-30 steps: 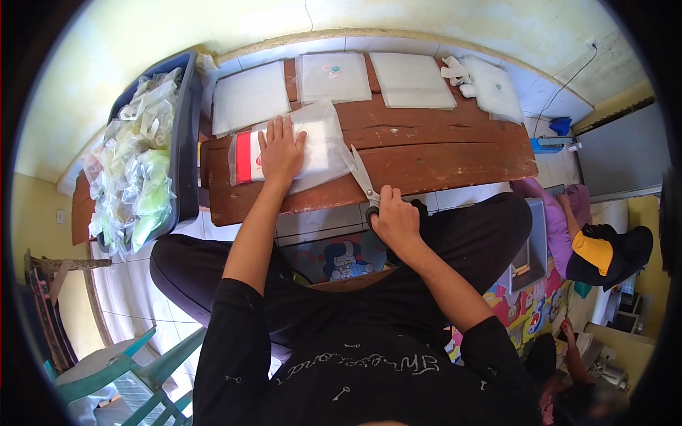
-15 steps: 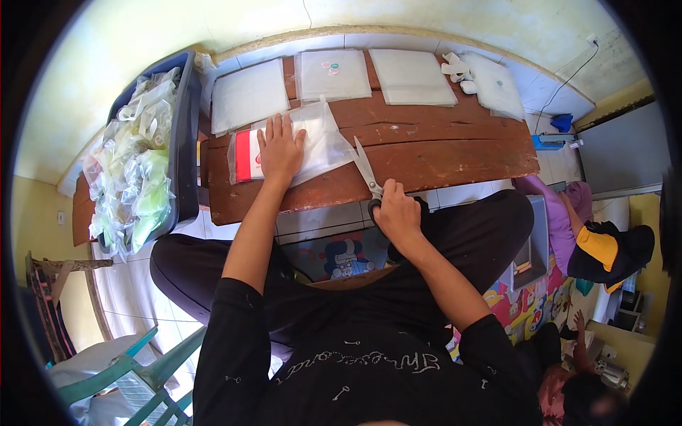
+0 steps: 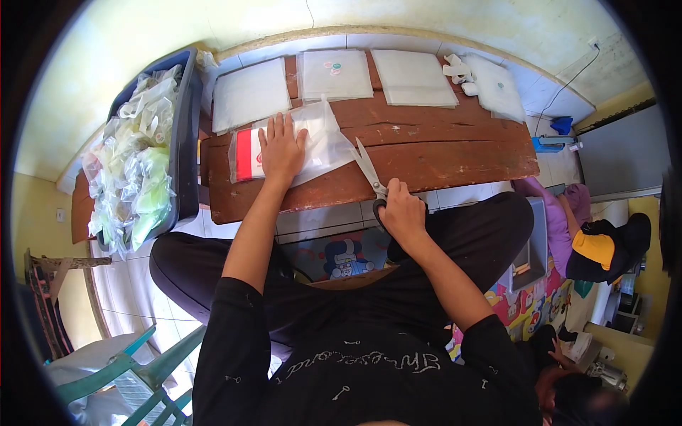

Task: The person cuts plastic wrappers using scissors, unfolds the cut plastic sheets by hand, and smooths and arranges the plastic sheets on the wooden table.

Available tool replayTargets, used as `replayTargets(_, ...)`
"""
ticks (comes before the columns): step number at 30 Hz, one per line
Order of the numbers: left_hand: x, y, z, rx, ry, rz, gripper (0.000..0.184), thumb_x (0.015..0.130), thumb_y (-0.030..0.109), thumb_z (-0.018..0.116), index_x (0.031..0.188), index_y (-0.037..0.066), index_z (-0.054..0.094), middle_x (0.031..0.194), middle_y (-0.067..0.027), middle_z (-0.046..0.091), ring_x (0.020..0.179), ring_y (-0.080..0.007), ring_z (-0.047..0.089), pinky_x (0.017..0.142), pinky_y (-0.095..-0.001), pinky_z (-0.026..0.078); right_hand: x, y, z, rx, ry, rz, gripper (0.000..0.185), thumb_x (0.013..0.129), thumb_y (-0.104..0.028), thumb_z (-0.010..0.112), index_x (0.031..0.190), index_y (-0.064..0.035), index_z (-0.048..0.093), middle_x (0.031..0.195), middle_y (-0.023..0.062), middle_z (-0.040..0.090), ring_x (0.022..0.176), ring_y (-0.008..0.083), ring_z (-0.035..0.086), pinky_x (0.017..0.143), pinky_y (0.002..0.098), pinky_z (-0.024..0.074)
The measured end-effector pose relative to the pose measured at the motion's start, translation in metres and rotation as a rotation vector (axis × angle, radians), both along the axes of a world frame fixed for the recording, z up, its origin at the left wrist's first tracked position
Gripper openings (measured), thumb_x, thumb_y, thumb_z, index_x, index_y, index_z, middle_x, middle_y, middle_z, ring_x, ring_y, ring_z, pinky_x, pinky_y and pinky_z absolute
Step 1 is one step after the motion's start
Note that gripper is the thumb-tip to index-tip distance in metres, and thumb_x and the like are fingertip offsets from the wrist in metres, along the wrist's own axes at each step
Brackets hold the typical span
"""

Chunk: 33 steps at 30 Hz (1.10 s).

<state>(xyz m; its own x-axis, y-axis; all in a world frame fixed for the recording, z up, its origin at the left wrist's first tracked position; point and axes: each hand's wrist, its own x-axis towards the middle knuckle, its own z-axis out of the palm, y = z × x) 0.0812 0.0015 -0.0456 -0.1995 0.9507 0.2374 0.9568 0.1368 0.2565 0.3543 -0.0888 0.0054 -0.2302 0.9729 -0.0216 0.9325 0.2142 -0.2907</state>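
My left hand (image 3: 283, 150) lies flat with fingers stretched on a red and white packet (image 3: 245, 156), which is inside or under clear plastic on the bench. A plastic sheet or bag (image 3: 323, 142) spreads out to the right of that hand. My right hand (image 3: 403, 211) grips the black handles of a pair of scissors (image 3: 369, 170). The blades point up and left over the bench's front edge, partly apart, with a tip near the plastic's right corner. My fingers hide part of the scissor handles.
On the brown wooden bench (image 3: 440, 154), several stacks of clear plastic sheets (image 3: 414, 77) line the back. A dark tub (image 3: 186, 142) heaped with plastic bags (image 3: 135, 170) stands left. A green chair (image 3: 135, 373) is at lower left. Two other people sit at the right, near a grey crate (image 3: 538, 248).
The right hand and scissors have shifted very slightly to the right. My left hand stays pressed on the packet. At lower right, another person's raised hand has come down.
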Motion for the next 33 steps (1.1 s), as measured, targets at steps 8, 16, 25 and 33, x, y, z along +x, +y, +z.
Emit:
replayTargets(8,-0.001,0.000,0.000,0.007,0.013,-0.005,0.062,0.099,0.045,0.039,0.146,0.005,0.037,0.152,-0.0153,0.036,0.143,-0.0317,0.028,0.118,-0.0494,0.015,-0.010,0.005,0.003,0.018,-0.054,0.060,0.033,0.078,-0.018,0.066,0.096,-0.0029,0.044,0.092,0.0176,0.059,0.073,0.0384,0.067,0.064,0.0464,0.0552)
replayTargets(16,0.000,-0.001,0.000,0.023,0.001,-0.006,0.062,0.099,0.045,0.040,0.145,0.005,0.038,0.151,-0.0155,0.037,0.143,-0.0316,0.028,0.118,-0.0496,0.015,-0.005,0.005,0.003,0.024,-0.059,0.042,0.031,0.077,-0.016,0.067,0.095,-0.0028,0.045,0.090,0.0187,0.061,0.073,0.0389,0.068,0.064,0.0458,0.0560)
replayTargets(25,-0.001,-0.001,0.000,0.018,-0.008,-0.005,0.062,0.099,0.045,0.040,0.146,0.005,0.038,0.151,-0.0153,0.037,0.143,-0.0312,0.028,0.118,-0.0494,0.015,-0.002,0.002,0.007,-0.010,-0.070,0.037,0.033,0.077,-0.017,0.068,0.096,-0.0031,0.045,0.090,0.0182,0.061,0.074,0.0387,0.068,0.064,0.0456,0.0558)
replayTargets(33,-0.001,0.000,0.000,0.011,-0.003,-0.003,0.061,0.099,0.045,0.040,0.145,0.005,0.038,0.152,-0.0151,0.036,0.143,-0.0313,0.028,0.118,-0.0493,0.015,-0.001,0.003,0.006,0.002,-0.073,0.020,0.034,0.076,-0.017,0.069,0.095,-0.0030,0.045,0.090,0.0184,0.061,0.074,0.0386,0.068,0.063,0.0453,0.0556)
